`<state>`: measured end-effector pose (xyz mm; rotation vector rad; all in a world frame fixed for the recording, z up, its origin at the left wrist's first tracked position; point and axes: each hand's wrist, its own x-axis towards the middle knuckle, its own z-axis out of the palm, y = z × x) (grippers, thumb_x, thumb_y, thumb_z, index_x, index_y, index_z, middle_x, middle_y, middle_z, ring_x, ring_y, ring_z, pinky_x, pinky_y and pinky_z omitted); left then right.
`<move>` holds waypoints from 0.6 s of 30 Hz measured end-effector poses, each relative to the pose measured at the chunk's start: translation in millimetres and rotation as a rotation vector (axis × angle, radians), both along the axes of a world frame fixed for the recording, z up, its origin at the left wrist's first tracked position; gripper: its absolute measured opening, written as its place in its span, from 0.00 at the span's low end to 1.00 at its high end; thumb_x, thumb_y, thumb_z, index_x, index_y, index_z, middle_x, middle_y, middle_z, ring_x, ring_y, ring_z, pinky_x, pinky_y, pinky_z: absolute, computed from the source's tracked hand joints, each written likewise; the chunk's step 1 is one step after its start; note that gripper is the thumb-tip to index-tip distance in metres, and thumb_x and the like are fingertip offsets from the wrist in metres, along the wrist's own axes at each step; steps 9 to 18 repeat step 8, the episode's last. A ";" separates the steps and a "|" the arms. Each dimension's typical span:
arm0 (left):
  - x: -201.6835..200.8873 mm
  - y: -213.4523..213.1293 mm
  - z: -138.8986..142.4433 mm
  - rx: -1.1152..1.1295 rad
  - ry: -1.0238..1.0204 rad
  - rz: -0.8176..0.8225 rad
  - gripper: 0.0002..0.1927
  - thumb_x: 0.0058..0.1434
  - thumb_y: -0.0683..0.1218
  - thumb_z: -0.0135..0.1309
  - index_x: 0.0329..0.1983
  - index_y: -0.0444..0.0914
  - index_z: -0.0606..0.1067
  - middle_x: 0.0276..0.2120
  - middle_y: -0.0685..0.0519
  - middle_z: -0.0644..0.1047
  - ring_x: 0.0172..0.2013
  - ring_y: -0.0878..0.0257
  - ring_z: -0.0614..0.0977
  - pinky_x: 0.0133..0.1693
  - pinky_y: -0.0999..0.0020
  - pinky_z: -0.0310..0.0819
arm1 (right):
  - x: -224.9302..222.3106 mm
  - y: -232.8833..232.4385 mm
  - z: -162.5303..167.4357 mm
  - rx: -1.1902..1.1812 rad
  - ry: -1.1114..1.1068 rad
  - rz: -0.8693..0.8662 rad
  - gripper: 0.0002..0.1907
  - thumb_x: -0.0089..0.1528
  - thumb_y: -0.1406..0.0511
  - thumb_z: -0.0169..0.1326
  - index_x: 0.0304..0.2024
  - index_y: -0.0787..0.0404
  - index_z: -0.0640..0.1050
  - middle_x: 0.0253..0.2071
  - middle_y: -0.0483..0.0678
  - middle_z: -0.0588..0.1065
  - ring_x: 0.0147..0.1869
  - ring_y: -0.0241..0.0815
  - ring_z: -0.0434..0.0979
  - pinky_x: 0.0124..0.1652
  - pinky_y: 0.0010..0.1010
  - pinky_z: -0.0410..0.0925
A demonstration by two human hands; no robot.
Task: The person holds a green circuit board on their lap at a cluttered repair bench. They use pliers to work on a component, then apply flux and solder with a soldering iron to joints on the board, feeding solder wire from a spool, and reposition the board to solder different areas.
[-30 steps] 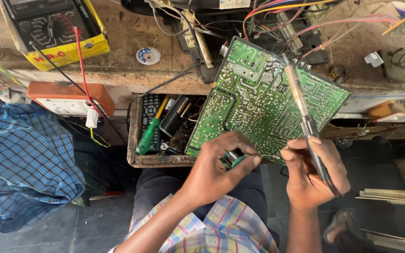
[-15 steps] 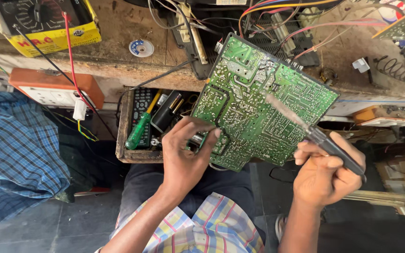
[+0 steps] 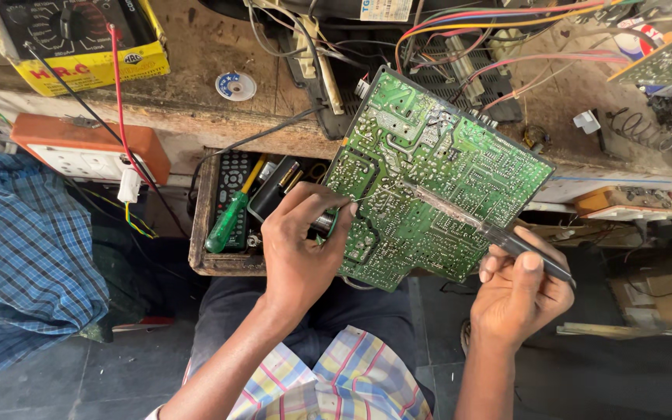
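Head view, one item set: a green circuit board [image 3: 429,179] is being displayed tilted at the centre of the frame, solder side up, its lower left edge being gripped by the left hand [image 3: 301,249], whose fingers are being curled closed around that edge, with a thin strand of solder wire being pinched at the fingertips. A soldering iron [image 3: 480,225] is being held in the right hand [image 3: 519,292], closed around its dark handle at centre right, the metal tip being laid against the middle of the board. An open wooden drawer [image 3: 200,225] is being shown left of the board, just beside the left hand, with a green-handled screwdriver [image 3: 227,222] lying in it. A yellow multimeter [image 3: 79,39] is being kept at the upper left on the worn bench [image 3: 196,93].
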<state>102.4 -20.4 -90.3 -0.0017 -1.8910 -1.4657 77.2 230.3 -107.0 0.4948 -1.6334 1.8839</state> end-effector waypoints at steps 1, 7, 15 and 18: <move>-0.1 0.9 -1.6 -0.002 0.007 -0.001 0.05 0.59 0.37 0.64 0.39 0.34 0.80 0.37 0.50 0.80 0.35 0.58 0.85 0.37 0.67 0.77 | 0.3 -0.3 0.3 -0.001 0.001 0.004 0.17 0.74 0.62 0.58 0.52 0.73 0.75 0.38 0.57 0.76 0.32 0.39 0.73 0.28 0.24 0.63; -6.7 7.7 -50.6 -0.039 0.009 0.018 0.06 0.60 0.37 0.63 0.39 0.34 0.80 0.37 0.49 0.81 0.37 0.55 0.85 0.38 0.66 0.78 | -2.1 -0.1 -1.4 0.026 0.001 0.020 0.18 0.74 0.61 0.58 0.52 0.73 0.76 0.39 0.57 0.77 0.33 0.40 0.74 0.28 0.25 0.64; 1.2 -40.8 -66.6 -0.039 0.008 0.018 0.06 0.60 0.37 0.63 0.39 0.34 0.80 0.37 0.49 0.81 0.37 0.55 0.85 0.38 0.66 0.78 | -2.5 -0.3 -2.4 0.024 0.000 0.018 0.18 0.74 0.61 0.58 0.52 0.73 0.76 0.39 0.58 0.77 0.33 0.40 0.74 0.28 0.25 0.64; 1.2 -40.8 -66.6 -0.039 0.008 0.018 0.06 0.60 0.37 0.63 0.39 0.34 0.80 0.37 0.49 0.81 0.37 0.55 0.85 0.38 0.66 0.78 | -2.5 -0.3 -2.4 0.024 0.000 0.018 0.18 0.74 0.61 0.58 0.52 0.73 0.76 0.39 0.58 0.77 0.33 0.40 0.74 0.28 0.25 0.64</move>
